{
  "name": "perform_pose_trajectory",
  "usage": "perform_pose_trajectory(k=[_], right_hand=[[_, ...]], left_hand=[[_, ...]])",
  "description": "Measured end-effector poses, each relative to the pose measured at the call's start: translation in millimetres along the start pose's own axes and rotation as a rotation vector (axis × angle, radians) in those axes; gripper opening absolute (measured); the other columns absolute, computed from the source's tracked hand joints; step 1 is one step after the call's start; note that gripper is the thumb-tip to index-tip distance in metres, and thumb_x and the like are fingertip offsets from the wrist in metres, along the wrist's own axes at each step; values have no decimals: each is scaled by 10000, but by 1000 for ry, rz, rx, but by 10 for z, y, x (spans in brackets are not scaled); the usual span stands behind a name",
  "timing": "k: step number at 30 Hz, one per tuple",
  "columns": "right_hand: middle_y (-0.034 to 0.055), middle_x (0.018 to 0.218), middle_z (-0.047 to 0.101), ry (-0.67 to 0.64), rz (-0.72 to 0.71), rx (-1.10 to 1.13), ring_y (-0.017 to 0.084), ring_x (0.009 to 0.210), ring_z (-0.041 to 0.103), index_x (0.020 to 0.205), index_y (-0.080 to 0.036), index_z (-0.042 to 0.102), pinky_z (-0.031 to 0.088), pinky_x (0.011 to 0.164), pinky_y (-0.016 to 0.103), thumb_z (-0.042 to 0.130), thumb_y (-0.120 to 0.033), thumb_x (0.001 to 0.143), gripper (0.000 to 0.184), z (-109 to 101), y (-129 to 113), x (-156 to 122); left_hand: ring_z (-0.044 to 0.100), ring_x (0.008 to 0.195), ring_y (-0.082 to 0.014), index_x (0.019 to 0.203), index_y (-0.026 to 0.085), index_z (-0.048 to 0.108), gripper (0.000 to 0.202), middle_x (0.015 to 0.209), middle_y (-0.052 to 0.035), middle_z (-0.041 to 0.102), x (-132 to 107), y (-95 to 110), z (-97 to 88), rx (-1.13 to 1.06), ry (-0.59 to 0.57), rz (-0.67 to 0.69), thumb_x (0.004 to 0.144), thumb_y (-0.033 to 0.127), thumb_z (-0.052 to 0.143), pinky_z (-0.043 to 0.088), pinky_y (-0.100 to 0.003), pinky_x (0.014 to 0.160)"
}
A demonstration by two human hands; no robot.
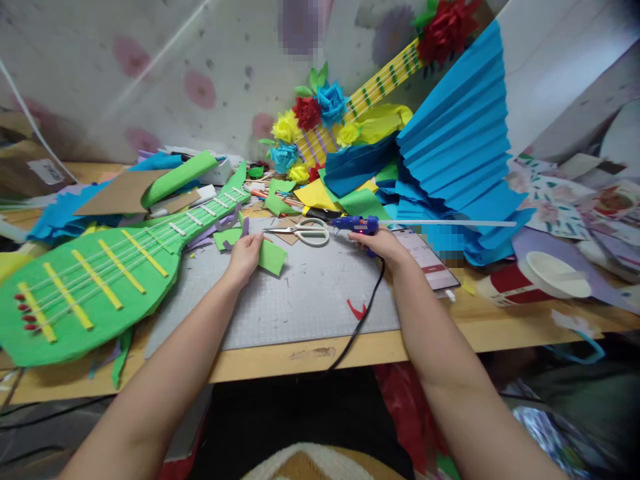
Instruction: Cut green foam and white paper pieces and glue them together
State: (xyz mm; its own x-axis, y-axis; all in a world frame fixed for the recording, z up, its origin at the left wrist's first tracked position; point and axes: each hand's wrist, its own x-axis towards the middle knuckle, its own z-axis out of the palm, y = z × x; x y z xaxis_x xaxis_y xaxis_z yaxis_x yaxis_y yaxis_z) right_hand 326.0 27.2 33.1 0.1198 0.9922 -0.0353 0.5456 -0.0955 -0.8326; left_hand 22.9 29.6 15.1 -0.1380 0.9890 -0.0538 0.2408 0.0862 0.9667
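Desk (500, 327) | left hand (245, 257) fingers pinch green paper scrap (273, 257) | right hand (383, 243), 3 o'clock of it, fingers wrapped round glue gun (357, 225) | risk: hot nozzle could burn nearby fingers.

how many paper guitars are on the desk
2: a green guitar lying flat at the left, and a yellow guitar with paper flowers leaning at the back. Others may be buried out of sight.
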Motion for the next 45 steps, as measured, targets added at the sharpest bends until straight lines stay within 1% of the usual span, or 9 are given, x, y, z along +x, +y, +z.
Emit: perform_pose_trajectory(k=[5, 11, 17, 20, 23, 27, 31, 39, 45], right_hand=[[25, 568, 601, 63, 48, -155, 122, 491, 511, 698, -142, 644, 379, 491, 242, 637, -545, 617, 412, 73, -42, -55], [44, 621, 635, 85, 57, -240, 168, 579, 572, 743, -142, 660, 420, 571, 270, 624, -548, 625, 424, 89, -56, -119], [140, 966, 634, 244, 21, -518, 251, 902, 583, 959, -119, 597, 430, 752, 330, 666, -468, 623, 489, 16, -105, -305], [129, 900, 620, 307, 22, -638, 259, 889, 568, 875, -139, 564, 416, 742, 346, 669, -440, 630, 402, 18, -224, -523], [35, 721, 595, 61, -19, -493, 185, 706, 561, 757, -189, 519, 406, 643, 299, 633, -446, 667, 296, 244, -433, -620], [-5, 821, 595, -277, -336, -25, 109, 695, 536, 897, -203, 483, 412, 638, 243, 667, -345, 635, 350, 821, -628, -399], [-55, 663, 518, -331, -275, 192, 81, 593, 490, 813, -189, 462, 389, 572, 218, 669, -239, 584, 312, 1198, -591, -144], [-86, 514, 473, -379, -176, 363, 63, 472, 424, 710, -184, 456, 318, 475, 191, 670, -232, 555, 269, 1130, -517, -198], [-63, 549, 522, -416, -126, 494, 76, 507, 503, 732, -178, 490, 399, 524, 210, 624, -278, 627, 197, 1138, -563, -214]], left_hand=[[506, 518, -139, 640, 135, 626, 509, 533, -28, 566, -72, 102, -1, -92, -70, -62, 658, 633, 526, 366, -243, 505], [487, 568, -105, 691, 153, 604, 388, 639, 19, 577, -87, 80, -25, -78, -143, 58, 411, 350, 786, 347, -214, 527], [494, 549, -93, 704, 161, 535, 368, 589, 47, 516, -97, 81, -6, -183, -158, 78, 445, 294, 761, 348, -201, 512], [516, 514, -99, 798, 190, 465, 469, 577, 69, 519, -106, 84, 11, -248, -181, 68, 444, 271, 762, 363, -203, 496], [537, 508, -105, 813, 205, 409, 512, 601, 69, 550, -106, 73, 21, -314, -233, 70, 447, 271, 760, 392, -211, 500], [553, 524, -111, 801, 203, 396, 506, 638, 56, 573, -103, 55, 16, -314, -262, 92, 463, 295, 761, 406, -212, 496], [560, 536, -110, 801, 198, 399, 496, 662, 45, 589, -112, 52, 31, -303, -253, 100, 485, 315, 762, 415, -215, 501], [544, 552, -76, 773, 189, 409, 500, 689, 59, 564, -99, 79, 59, -445, -129, 29, 439, 247, 777, 410, -200, 540], [492, 522, -58, 746, 191, 398, 490, 625, 79, 517, -96, 70, 52, -467, -73, 22, 433, 232, 773, 388, -189, 534]])
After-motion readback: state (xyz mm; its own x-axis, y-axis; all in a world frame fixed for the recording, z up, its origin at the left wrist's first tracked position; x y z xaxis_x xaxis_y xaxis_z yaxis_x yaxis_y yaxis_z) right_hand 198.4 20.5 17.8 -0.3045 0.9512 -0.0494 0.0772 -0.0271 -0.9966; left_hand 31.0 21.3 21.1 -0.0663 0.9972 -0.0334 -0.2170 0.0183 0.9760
